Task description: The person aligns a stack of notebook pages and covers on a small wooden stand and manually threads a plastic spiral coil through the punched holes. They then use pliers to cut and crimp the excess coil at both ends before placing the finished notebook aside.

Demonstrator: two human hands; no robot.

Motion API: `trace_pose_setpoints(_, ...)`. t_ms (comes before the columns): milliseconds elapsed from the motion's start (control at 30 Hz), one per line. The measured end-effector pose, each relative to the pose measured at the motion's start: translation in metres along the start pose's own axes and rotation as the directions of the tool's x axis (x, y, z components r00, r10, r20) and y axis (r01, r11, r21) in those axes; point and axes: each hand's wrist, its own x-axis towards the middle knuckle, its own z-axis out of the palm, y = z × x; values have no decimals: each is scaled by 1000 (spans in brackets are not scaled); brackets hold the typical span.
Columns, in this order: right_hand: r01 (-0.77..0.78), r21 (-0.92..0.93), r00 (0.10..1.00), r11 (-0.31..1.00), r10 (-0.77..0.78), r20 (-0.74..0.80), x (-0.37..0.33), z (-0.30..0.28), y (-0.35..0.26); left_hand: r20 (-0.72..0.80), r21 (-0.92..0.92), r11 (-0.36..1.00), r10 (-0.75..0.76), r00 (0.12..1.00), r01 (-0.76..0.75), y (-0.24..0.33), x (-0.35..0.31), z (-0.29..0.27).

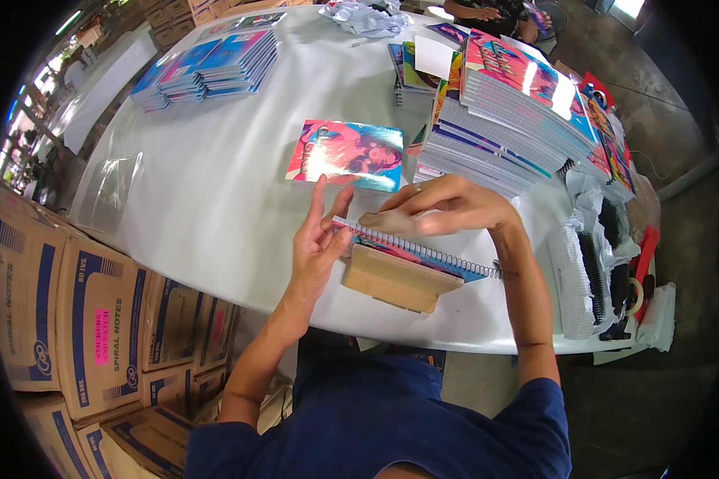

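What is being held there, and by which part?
The left grip appears to hold the spiral notebook by its left end. The right grip is blurred above the coil; whether it holds anything cannot be told.

The single view comes from the left of two head-worn fisheye cameras, facing steeply down and forward over the surface (216,160). Left grip (319,235) and right grip (447,206) sit near, mid-frame; the wearer's shirt (359,407) spans the bottom, and a far person (503,24) shows up top; the rim curves.
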Motion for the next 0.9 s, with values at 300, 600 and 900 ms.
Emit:
trace_pose_setpoints(300,-118,-168,993,979,114,-35,17,13,-11,-1,10,1000,-11,1000,11,1,-3,-1)
trace_pose_setpoints(600,-224,-365,945,904,110,-308,-36,20,11,448,265,964,-136,884,14,6,34,-20)
trace_pose_setpoints(900,-337,-639,636,691,-333,-696,-84,51,-61,448,129,990,-116,887,65,-3,30,-31)
